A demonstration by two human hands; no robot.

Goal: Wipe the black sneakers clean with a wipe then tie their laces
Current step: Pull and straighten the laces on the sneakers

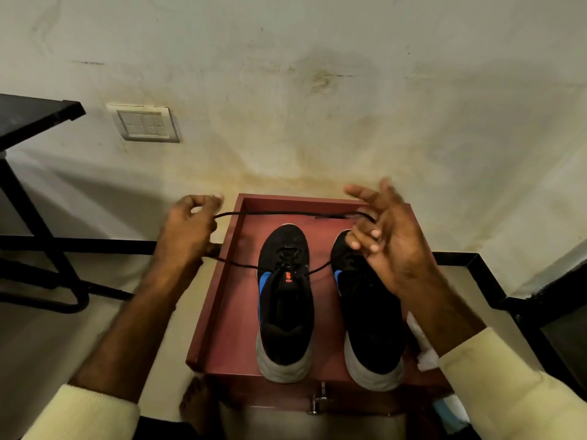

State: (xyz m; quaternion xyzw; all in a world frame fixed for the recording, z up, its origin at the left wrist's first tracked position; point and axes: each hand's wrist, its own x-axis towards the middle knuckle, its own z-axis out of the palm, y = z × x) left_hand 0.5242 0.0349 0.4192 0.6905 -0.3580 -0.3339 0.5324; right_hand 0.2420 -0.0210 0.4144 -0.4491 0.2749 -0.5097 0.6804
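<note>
- The two black fabric sneakers with pale grey soles and blue side flashes stand side by side, toes to the wall, on a dark red wooden box-like bench (228,312) with a raised rim; the left sneaker (284,300) is the one being laced, the right sneaker (370,312) waits just beside it.
- The left hand (187,230) has its grip pinched shut on the thin black lace (286,213), out past the bench's left rim, seemingly to draw the cord taut.
- From that pinch one run of lace goes back to the left sneaker's eyelets, and another stretches level across the far end of the bench to the right hand (387,236).
- The right hand's fingers are spread and loosely curled, palm inward; the lace ends at them, but I cannot tell whether it is caught or merely draped (it blurs there).
- A crumpled white wipe (424,347) lies at the bench's right edge, partly behind the forearm, so I judge wiping finished and tying begun.
</note>
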